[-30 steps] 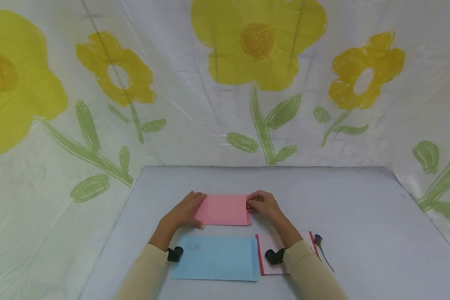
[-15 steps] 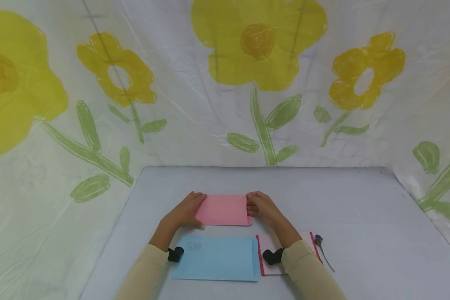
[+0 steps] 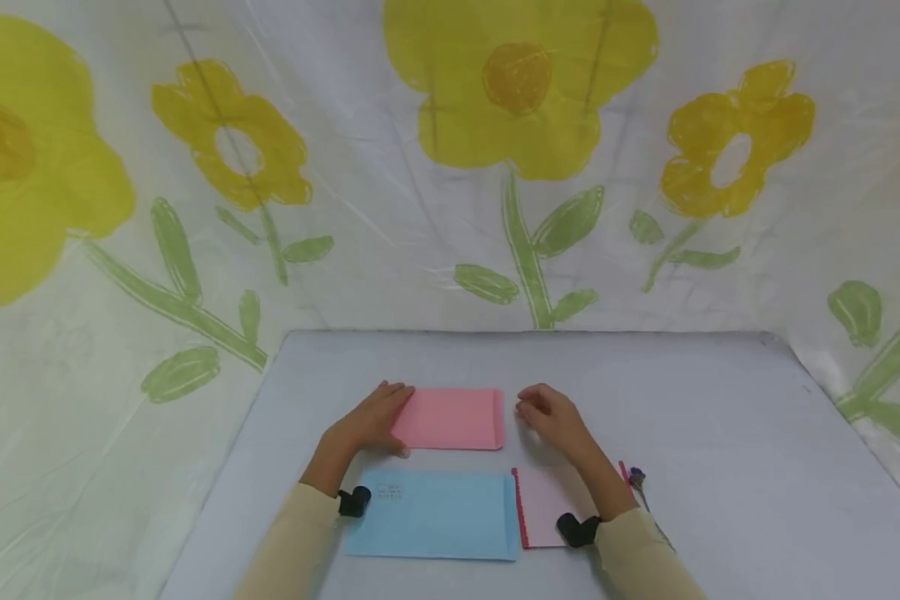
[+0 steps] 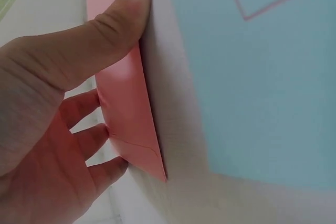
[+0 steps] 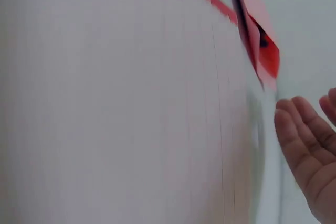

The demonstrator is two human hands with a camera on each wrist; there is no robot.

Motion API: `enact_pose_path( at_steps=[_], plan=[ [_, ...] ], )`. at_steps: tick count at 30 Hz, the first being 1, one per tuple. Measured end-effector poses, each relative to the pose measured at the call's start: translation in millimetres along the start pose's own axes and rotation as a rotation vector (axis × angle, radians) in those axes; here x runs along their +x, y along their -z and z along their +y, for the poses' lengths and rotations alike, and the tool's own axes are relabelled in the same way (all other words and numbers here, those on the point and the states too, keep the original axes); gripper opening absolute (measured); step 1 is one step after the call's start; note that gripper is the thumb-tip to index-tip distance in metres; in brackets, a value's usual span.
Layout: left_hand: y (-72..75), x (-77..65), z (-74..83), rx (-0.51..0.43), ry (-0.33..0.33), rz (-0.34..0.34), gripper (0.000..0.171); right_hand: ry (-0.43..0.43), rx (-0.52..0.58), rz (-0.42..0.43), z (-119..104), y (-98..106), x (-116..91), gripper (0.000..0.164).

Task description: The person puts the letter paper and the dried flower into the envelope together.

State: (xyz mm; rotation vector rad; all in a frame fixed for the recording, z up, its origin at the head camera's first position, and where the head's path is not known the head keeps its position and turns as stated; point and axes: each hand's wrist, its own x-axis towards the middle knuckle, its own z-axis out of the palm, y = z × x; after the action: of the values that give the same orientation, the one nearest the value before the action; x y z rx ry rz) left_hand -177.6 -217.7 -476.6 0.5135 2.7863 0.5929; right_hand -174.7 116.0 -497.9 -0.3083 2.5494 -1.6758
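Note:
A pink envelope [image 3: 450,418] lies mid-table in the head view. My left hand [image 3: 375,419] holds its left end, thumb on the near edge; in the left wrist view the fingertips [image 4: 107,174] meet the envelope's other side. My right hand [image 3: 555,417] is just right of the envelope, apart from it, fingers loosely bent around nothing. The right wrist view shows the envelope's right end [image 5: 269,59] gaping, with a red inside. A light-blue envelope [image 3: 435,517] lies nearer the body.
Right of the blue envelope lies a pale pink sheet [image 3: 551,504] with red scalloped edges, partly under the right forearm. A dried flower [image 3: 637,477] with a thin stem lies beyond it. The white table [image 3: 720,417] ends at a flower-printed curtain [image 3: 390,275].
My right hand has left the pink envelope's right end, after its fingers were at the opening, and moved right. My left hand stays on the left end.

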Motion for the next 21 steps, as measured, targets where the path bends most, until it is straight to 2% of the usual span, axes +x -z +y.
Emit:
enact_pose_path(
  at_steps=[3,6,10,13,15,19,21],
  plan=[
    [-1.9,-0.9,-0.4,-0.021,0.015,-0.018,0.103,0.061,-0.192,0.024,3,17,-19,0.016],
    [-0.5,-3.4,-1.1,-0.035,0.003,-0.031,0.105,0.091,-0.346,0.031,6,35,-42,0.018],
    [6.6,-15.1,-4.4,-0.048,-0.052,0.02,0.102,0.088,-0.49,0.005,7,60,-71,0.022],
    [5.6,-34.0,-2.9,-0.099,-0.079,0.088,0.1,0.091,-0.553,-0.03,9,77,-90,0.029],
    [0.2,-50.3,4.2,-0.129,-0.088,0.1,0.102,0.08,-0.601,-0.068,11,84,-101,0.041],
    [-17.6,-81.7,25.6,-0.13,-0.116,0.038,0.117,0.079,-0.695,-0.151,17,90,-116,0.073],
    [-27.1,-93.4,34.6,-0.112,-0.134,-0.003,0.122,0.099,-0.727,-0.166,20,90,-119,0.081]
  ],
)
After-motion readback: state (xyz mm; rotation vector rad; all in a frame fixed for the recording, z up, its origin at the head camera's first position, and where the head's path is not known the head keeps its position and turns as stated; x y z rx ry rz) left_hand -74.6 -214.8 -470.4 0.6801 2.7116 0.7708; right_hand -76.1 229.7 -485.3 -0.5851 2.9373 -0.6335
